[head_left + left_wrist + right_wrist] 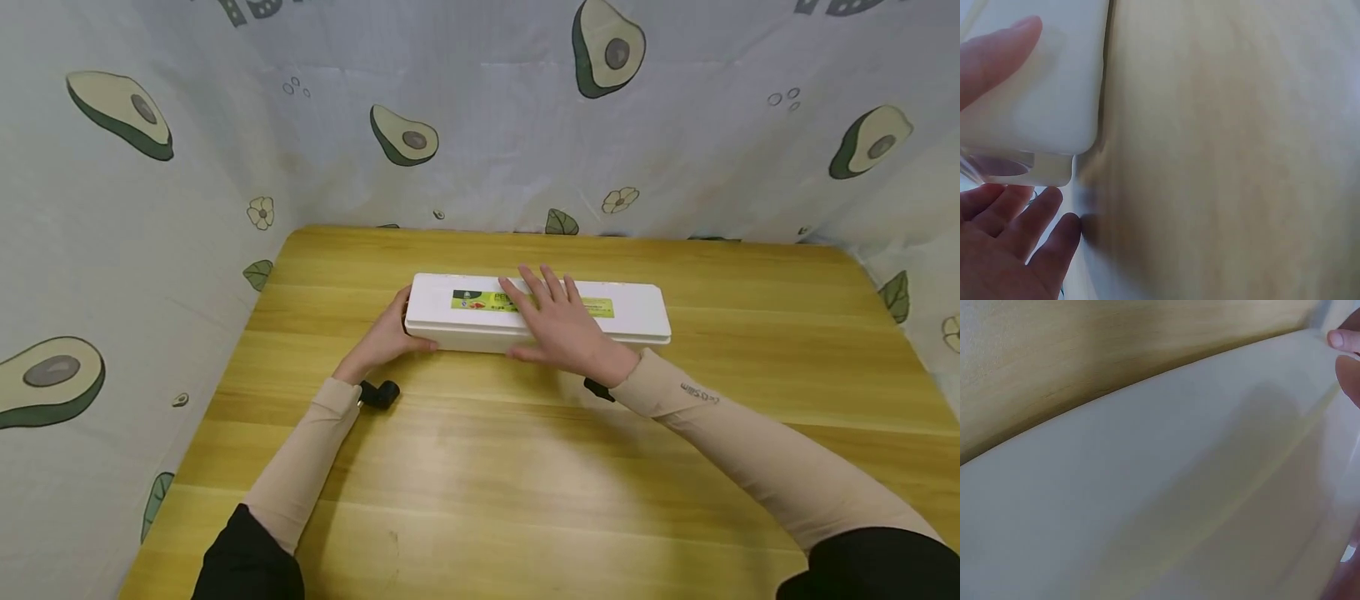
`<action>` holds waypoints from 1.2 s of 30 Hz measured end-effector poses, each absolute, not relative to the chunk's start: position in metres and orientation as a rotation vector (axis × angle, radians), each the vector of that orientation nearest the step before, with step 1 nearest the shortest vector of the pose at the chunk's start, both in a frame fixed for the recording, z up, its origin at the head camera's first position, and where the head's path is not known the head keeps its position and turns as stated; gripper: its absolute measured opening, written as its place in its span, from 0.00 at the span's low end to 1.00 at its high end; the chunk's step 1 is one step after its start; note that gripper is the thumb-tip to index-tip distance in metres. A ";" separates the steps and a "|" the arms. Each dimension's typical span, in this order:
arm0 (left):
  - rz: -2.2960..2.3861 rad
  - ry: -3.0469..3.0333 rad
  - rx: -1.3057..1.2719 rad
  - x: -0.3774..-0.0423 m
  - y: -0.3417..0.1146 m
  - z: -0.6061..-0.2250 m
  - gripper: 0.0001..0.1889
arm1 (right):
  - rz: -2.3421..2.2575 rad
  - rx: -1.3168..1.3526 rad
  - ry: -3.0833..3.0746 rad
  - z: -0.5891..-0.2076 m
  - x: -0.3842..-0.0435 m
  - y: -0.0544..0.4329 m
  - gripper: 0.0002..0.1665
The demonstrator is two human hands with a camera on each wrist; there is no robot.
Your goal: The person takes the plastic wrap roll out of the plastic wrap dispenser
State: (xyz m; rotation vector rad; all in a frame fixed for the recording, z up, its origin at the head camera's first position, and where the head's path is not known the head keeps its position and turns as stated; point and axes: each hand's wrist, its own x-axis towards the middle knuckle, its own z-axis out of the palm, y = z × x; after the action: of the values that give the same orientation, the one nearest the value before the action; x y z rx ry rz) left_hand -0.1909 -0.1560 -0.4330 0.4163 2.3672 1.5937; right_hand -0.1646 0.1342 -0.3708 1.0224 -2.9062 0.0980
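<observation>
A long white box (pixel 540 337) with a green label on its lid lies lengthwise on the wooden table; it looks like a cling film dispenser. At its left end, my left hand (pixel 386 335) holds the box, thumb along the front side and the other fingers round the end. The left wrist view shows that thumb (pixel 1000 59) against the white side and the fingertips close to the end, which has a clear part. My right hand (pixel 562 327) rests on the lid with spread, straight fingers, covering the label's middle; its thumb is by the front edge.
The wooden table (pixel 480 475) extends around the box on all sides. Behind it and at both sides hangs a pale cloth (pixel 495 150) printed with avocados. Dark wrist-camera mounts (pixel 380 395) sit below both wrists.
</observation>
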 end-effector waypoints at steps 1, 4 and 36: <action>1.594 2.365 0.411 -0.191 -0.156 -0.432 0.57 | 0.093 1.026 -2.905 -0.371 -0.166 0.134 0.60; 1.588 2.362 0.405 -0.192 -0.156 -0.430 0.57 | 0.069 1.035 -2.894 -0.371 -0.168 0.134 0.60; 1.568 2.361 0.360 -0.193 -0.156 -0.434 0.56 | 0.012 1.089 -2.852 -0.372 -0.179 0.136 0.58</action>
State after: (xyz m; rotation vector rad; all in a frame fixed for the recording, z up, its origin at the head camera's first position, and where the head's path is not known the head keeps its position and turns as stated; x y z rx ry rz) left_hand -0.1928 -0.1564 -0.4340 0.3600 2.3606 1.5676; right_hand -0.1791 0.1358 -0.3724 1.0891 -2.8524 0.0117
